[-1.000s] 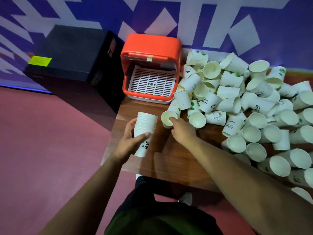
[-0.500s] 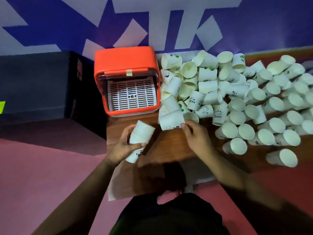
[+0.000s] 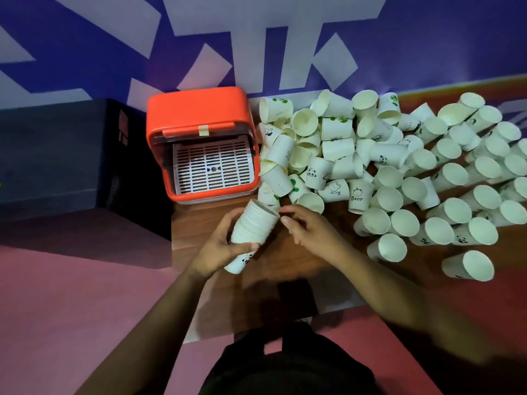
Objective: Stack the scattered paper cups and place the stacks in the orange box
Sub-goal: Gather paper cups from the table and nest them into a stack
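Right forearm point(image 3: 427, 309) blurred; rightmost cups point(image 3: 517, 166) cropped.

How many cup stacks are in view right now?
1. The stack is in the left hand, tilted, just in front of the orange box. None shows inside the box; nested cups could hide in the loose pile.

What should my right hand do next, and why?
Probably reach the right hand to the nearest loose cup, just beyond it. The right hand holds nothing, while the left hand grips the stack, whose open end faces that cup.
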The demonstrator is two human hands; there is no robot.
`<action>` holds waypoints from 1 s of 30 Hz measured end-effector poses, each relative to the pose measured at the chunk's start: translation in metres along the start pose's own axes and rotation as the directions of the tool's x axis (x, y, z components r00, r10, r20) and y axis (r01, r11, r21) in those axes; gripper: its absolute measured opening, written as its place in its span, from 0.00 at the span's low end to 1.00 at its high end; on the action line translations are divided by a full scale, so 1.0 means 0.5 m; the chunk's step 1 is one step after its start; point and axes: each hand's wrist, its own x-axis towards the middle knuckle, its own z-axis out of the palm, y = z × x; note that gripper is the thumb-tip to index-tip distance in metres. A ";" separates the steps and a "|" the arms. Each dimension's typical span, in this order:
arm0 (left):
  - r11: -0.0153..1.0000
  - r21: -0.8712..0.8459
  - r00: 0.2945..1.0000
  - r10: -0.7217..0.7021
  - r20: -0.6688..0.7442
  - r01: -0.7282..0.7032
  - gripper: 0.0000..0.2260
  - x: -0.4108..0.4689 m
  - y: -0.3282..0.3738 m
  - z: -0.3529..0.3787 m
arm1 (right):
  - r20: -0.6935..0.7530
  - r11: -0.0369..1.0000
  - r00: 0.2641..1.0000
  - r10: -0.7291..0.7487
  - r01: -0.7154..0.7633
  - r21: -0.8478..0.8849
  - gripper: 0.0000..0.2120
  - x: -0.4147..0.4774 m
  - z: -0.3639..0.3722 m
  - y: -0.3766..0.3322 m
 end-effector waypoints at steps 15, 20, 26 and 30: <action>0.991 -0.114 0.966 -0.098 -0.238 0.073 0.36 -0.052 -0.058 0.069 | -0.125 0.799 0.992 0.012 -0.085 -0.595 0.08 0.067 -0.023 0.187; 0.994 -0.077 0.975 -0.088 -0.203 0.073 0.35 -0.054 -0.062 0.077 | -0.152 0.976 0.980 -0.126 0.095 -0.193 0.08 0.032 -0.066 0.108; 1.000 0.010 0.986 -0.003 -0.165 0.004 0.36 -0.051 -0.028 0.065 | 0.026 0.954 0.974 -0.223 0.224 -0.202 0.08 0.044 -0.109 -0.001; 0.999 0.026 0.991 0.035 -0.132 -0.031 0.36 -0.054 -0.010 0.048 | 0.101 0.934 0.958 -0.270 0.286 -0.215 0.10 0.056 -0.105 -0.047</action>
